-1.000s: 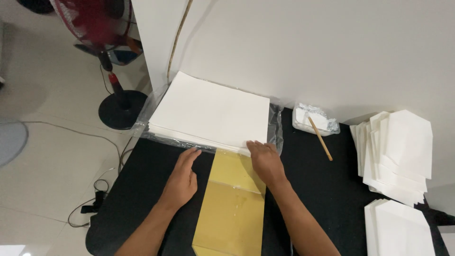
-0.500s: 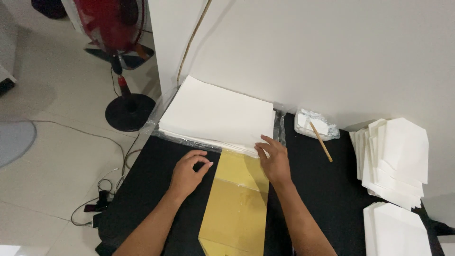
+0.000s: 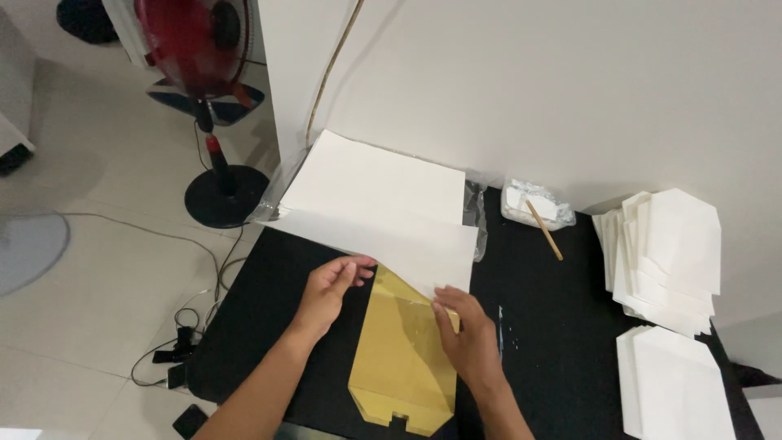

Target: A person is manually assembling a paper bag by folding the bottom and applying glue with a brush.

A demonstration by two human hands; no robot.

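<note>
While the yellow template lies flat on the black table nearest the person, a glossy, stiff-looking card with an angled top and a notched bottom edge, both hands work at its upper end. The left hand pinches the near edge of a single white sheet between thumb and fingers, and the right hand rests fingers together on the sheet's corner where it overlaps the template. Judging by this, one sheet is being drawn off the pile onto the template and none of its folding has begun; the sheet is flat and uncreased. Behind it sits the stack of white paper, thick, matte and square-cornered, on a clear plastic wrapper. Farther right, a small foil tray holds white paste and a thin wooden stick, and two piles of finished white folded pieces with pointed flaps suggest many are already done.
</note>
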